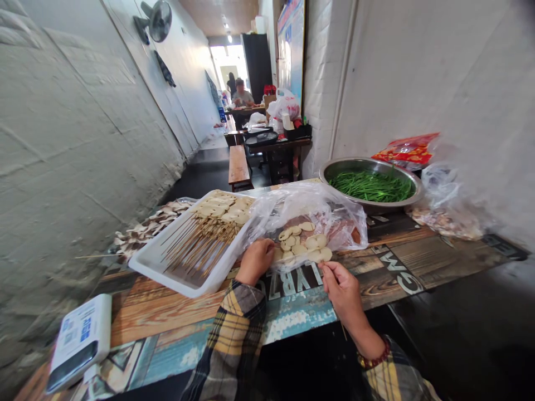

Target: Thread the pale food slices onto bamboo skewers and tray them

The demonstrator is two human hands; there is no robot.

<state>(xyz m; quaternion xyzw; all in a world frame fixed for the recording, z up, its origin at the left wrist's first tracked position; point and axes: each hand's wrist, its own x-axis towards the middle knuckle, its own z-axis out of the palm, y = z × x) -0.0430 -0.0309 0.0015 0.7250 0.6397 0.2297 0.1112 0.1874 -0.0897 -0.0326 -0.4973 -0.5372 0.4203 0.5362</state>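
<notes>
Pale round food slices (298, 249) lie spread on a clear plastic bag (292, 203) in front of me. My left hand (256, 260) is at their left edge, fingers curled in against the nearest slices; what they pinch is hidden. My right hand (345, 292) grips a thin wooden skewer (344, 331), whose lower end sticks out below the palm. The fingertips of that hand are at the rightmost slice. Left of the bag, a white plastic tray (188, 291) holds many skewers (203, 245) threaded with similar pale slices (223, 206).
Behind the tray lies a heap of brownish-white pieces (152, 225). A steel bowl (370, 206) of green stalks stands at the back right, beside plastic bags (447, 203). A white device (81, 340) sits front left. Farther off are a bench (239, 166) and people (242, 96).
</notes>
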